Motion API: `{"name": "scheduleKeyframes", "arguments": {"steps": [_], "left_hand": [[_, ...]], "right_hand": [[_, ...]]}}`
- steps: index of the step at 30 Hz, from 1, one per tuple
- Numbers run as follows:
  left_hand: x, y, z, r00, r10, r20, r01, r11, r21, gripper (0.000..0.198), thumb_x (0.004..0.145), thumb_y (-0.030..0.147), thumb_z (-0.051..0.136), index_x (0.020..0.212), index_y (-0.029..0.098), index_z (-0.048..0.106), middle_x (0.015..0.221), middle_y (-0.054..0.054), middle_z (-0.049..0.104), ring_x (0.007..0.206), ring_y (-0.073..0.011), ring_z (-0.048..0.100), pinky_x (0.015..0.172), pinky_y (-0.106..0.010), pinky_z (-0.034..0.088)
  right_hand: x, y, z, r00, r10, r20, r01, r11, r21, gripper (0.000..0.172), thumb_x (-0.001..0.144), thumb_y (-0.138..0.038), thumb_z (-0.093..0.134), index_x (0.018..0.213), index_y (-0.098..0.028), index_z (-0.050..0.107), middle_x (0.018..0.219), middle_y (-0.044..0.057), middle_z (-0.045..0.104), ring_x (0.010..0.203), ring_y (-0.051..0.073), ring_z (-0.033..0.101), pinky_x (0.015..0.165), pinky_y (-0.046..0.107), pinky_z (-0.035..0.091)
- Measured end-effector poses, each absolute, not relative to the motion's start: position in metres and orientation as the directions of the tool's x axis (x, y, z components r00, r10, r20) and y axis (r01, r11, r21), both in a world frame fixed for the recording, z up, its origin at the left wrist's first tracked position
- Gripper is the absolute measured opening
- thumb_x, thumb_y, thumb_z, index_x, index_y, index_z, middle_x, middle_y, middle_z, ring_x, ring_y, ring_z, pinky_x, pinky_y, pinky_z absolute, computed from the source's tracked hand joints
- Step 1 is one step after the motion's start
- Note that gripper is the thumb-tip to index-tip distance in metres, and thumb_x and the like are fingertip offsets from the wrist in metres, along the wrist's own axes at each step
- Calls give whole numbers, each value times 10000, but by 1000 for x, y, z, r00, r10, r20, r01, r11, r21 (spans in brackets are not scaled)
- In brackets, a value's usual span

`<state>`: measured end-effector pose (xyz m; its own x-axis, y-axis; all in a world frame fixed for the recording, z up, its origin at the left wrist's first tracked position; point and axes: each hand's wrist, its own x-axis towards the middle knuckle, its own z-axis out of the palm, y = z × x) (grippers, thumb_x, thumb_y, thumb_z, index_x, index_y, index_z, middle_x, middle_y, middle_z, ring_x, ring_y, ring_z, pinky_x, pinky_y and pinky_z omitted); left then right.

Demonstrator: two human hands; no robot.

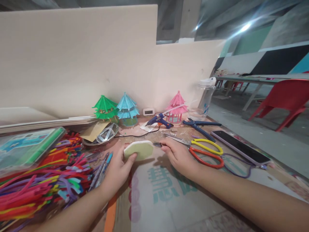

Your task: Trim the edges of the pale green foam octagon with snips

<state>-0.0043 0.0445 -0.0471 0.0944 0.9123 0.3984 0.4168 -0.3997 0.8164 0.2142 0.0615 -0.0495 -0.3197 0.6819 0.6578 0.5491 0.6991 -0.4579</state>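
Observation:
My left hand grips a flat, pale yellow-green disc with straight-cut sides and a white edge, thumb on its near face. Close to the disc's right edge, my right hand is closed on a small dark pointed tool; most of it is hidden in the fingers, so its kind is unclear. Scissors with one yellow and one orange-red handle lie just beyond the right hand. Below both hands, a whitish sheet with teal lettering covers the table.
Behind the hands stand green, blue and pink miniature pavilions, a blue glue gun and a water bottle. Pliers and a phone lie right. Colourful pipe cleaners and pens lie left.

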Motion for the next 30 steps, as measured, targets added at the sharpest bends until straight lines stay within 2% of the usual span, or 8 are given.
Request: {"name": "scheduleKeyframes", "arguments": {"steps": [4,7,9,14,21,24,30], "left_hand": [[-1,45,-45,54,937,346,324,-344,881,295,750,368,603,979,185,564,978,-53,653,923,-208,596,810,-300,470],[1,46,-41,2,956,293,313,-279,908,371,704,385,640,1001,176,562,921,-47,672,819,-196,620,713,-285,495],[1,45,-39,18,961,275,315,-266,911,379,698,379,644,1005,170,564,909,-47,677,807,-198,624,705,-291,497],[-1,44,-45,98,949,299,426,-311,849,344,722,345,634,1019,179,583,958,-47,676,869,-208,617,773,-309,476],[-2,43,-45,85,930,357,421,-359,833,240,784,335,555,963,188,618,1014,-59,669,936,-226,594,849,-336,442],[-4,43,-45,92,919,382,441,-382,812,222,789,323,549,957,200,626,1013,-53,669,938,-227,591,840,-332,444],[-6,43,-51,112,914,390,524,-388,758,211,785,347,546,913,208,639,888,-31,676,837,-209,600,767,-304,467]], "right_hand": [[213,62,-50,-286,720,633,563,661,-497,243,916,-254,349,958,-178,576,897,72,646,829,196,592,718,298,449],[213,63,-50,-266,740,617,573,636,-516,249,915,-250,350,954,-167,581,892,74,652,821,194,596,710,292,450],[212,63,-50,-280,738,614,578,640,-506,253,918,-252,351,947,-164,586,886,73,654,819,191,595,711,289,448],[212,61,-49,-351,678,646,596,694,-403,293,939,-301,340,977,-164,597,899,78,651,834,194,586,722,296,444],[214,57,-47,-403,585,704,619,741,-261,391,958,-388,282,982,-157,597,825,87,630,772,204,570,671,308,438],[213,56,-46,-418,555,719,633,746,-208,429,960,-403,260,972,-147,604,808,92,623,761,209,565,662,313,432],[212,55,-47,-418,553,720,656,733,-182,441,964,-404,244,953,-159,610,810,85,621,768,202,563,666,311,423]]}}
